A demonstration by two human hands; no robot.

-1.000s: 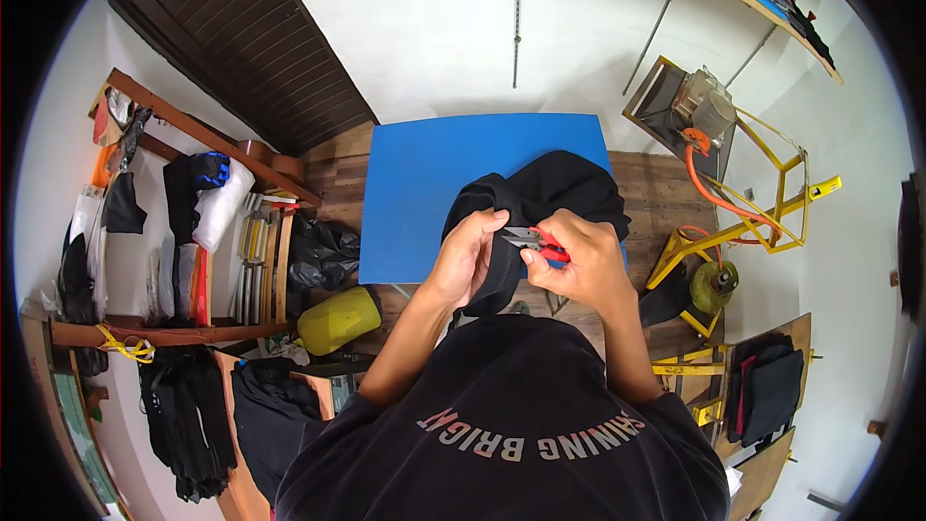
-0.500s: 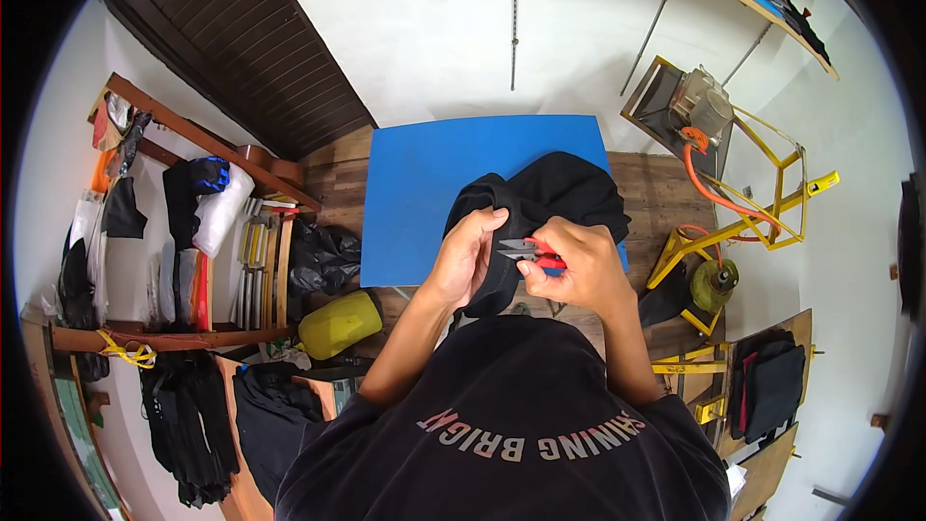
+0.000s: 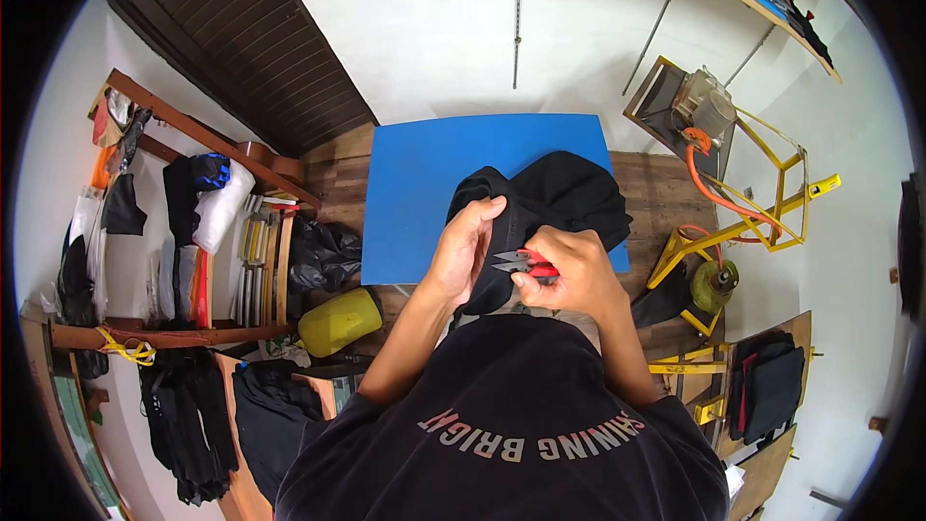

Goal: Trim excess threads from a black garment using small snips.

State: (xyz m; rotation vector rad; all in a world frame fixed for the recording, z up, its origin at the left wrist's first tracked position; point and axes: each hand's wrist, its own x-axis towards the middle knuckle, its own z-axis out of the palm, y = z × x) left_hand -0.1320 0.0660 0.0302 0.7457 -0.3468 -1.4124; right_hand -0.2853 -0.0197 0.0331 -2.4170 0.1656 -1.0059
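Note:
A black cloth garment (image 3: 569, 191) lies bunched over the front right part of the blue tabletop (image 3: 415, 183), and one edge of it hangs toward me. My left hand (image 3: 461, 249) grips that edge, thumb on top of the fabric. In my right hand (image 3: 579, 270) is a small pair of thread snips (image 3: 512, 260) with red handles and grey blades. The blades are parted and point left, over the held edge of the cloth. My fingers hide much of the handles.
To the left stands a shelf rack (image 3: 183, 328) with bags, cloth and rolls; a yellow-green container (image 3: 340, 322) is on the floor beside it. On the right are a yellow metal frame (image 3: 743, 222) with an orange hose and a stack of dark cloth (image 3: 772, 376).
The snips' blades have parted wider and sit slightly lower and further left. My left hand keeps hold of the cloth, almost unmoved.

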